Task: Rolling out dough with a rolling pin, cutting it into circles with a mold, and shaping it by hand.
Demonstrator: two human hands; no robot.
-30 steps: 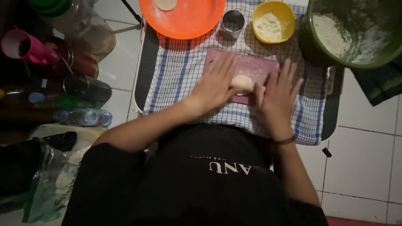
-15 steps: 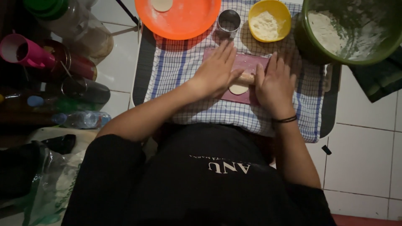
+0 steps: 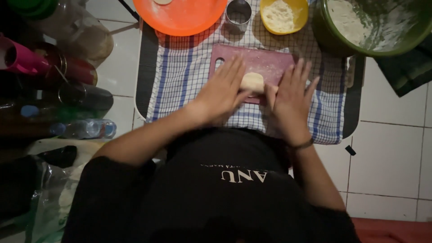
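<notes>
Pale, soft dough lump (image 3: 252,82) on pink plastic board (image 3: 270,63); likely sticky, pliable; flat left hand (image 3: 222,92) and right hand (image 3: 292,96) flanked it, touching.

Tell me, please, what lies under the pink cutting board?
A blue-checked cloth lies under the pink cutting board, over a dark tray. Beneath the board itself nothing can be seen.

Soft matt dough (image 3: 252,82), floury plastic board (image 3: 265,63), woven checked cloth (image 3: 184,76), glossy orange plate (image 3: 180,15)
</notes>
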